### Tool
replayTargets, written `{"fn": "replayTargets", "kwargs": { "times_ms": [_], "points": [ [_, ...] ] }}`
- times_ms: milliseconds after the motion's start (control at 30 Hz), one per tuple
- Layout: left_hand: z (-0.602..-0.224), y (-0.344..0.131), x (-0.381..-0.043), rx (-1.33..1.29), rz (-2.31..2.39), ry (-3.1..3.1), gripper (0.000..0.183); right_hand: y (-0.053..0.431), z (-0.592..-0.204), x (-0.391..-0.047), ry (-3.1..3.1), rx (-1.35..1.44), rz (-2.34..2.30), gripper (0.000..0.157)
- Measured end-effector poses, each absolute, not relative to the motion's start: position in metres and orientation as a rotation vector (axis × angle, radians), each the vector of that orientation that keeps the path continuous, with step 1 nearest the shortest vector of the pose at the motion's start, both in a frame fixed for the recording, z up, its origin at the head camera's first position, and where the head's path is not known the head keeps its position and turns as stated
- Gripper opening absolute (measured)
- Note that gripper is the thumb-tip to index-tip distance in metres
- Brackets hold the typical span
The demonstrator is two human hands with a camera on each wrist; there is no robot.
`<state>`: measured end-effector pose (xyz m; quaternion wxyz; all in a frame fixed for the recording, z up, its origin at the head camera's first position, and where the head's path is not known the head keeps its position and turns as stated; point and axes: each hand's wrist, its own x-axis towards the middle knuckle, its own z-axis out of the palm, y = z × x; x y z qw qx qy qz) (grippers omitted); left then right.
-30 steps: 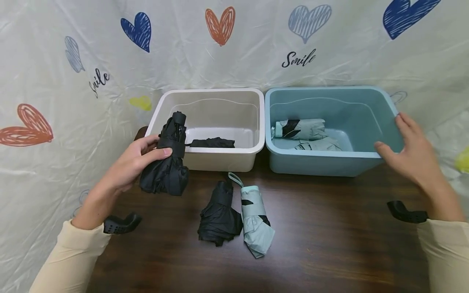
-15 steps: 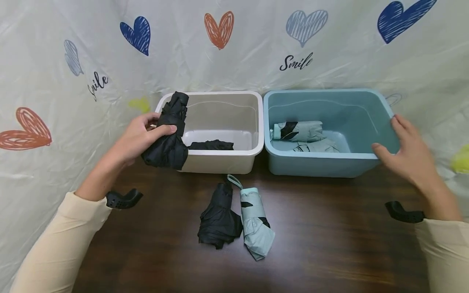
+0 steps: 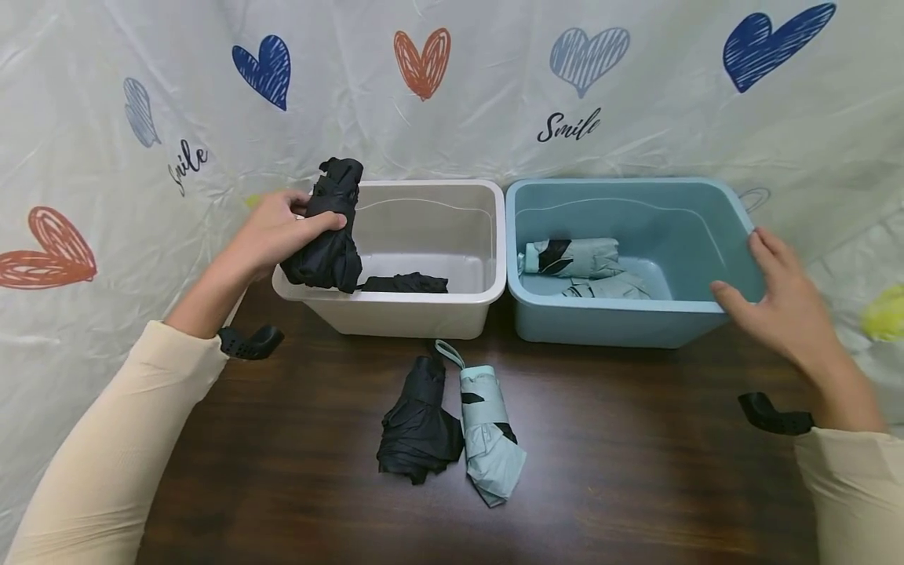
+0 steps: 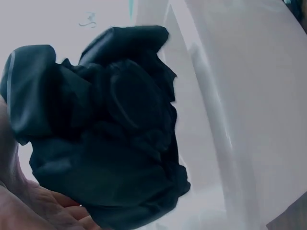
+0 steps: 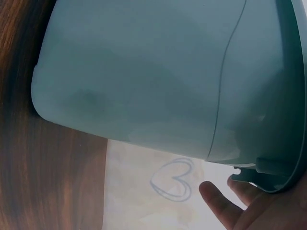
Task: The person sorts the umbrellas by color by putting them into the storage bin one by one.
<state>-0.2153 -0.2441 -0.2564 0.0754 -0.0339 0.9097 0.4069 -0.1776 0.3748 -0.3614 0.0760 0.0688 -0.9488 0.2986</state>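
My left hand grips a folded black umbrella, held above the left end of the cream bin. In the left wrist view the umbrella's bunched fabric covers most of the fingers. Part of another black umbrella shows inside that bin. My right hand rests at the right rim of the blue bin, thumb at the front edge and fingers along the side. Inside the blue bin lie a light green umbrella with black patches and another pale green one.
In front of the bins, a black folded umbrella and a light green umbrella with a wrist loop lie side by side on the dark wooden table. A white sheet printed with hearts hangs behind the bins.
My left hand has raised the black umbrella up and away from me, from in front of the cream bin to over its left end. The right hand stays at the blue bin's rim.
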Motion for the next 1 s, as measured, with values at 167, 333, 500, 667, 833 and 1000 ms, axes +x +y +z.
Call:
{"fn": "replayTargets", "kwargs": {
  "times_ms": [167,333,500,667,833,1000],
  "points": [
    [-0.255,-0.239,-0.222,-0.131,1.099,2.815,0.069,0.374,-0.361,-0.178,-2.835,0.203,0.902,0.086],
    [-0.255,-0.237,-0.226,-0.148,1.083,2.847,0.065,0.375,-0.36,-0.177,-2.828,0.2,0.894,0.086],
    [-0.253,-0.24,-0.227,-0.122,0.979,2.848,0.073,0.375,-0.36,-0.177,-2.851,0.222,0.889,0.086],
    [-0.251,-0.244,-0.222,-0.049,0.896,2.856,0.081,0.375,-0.361,-0.178,-2.867,0.208,0.878,0.087],
    [-0.254,-0.247,-0.212,0.004,0.917,2.889,0.078,0.375,-0.361,-0.179,-2.874,0.201,0.883,0.087],
    [-0.257,-0.249,-0.198,0.028,0.916,2.916,0.074,0.376,-0.361,-0.179,-2.863,0.211,0.899,0.087]
  ]
}}
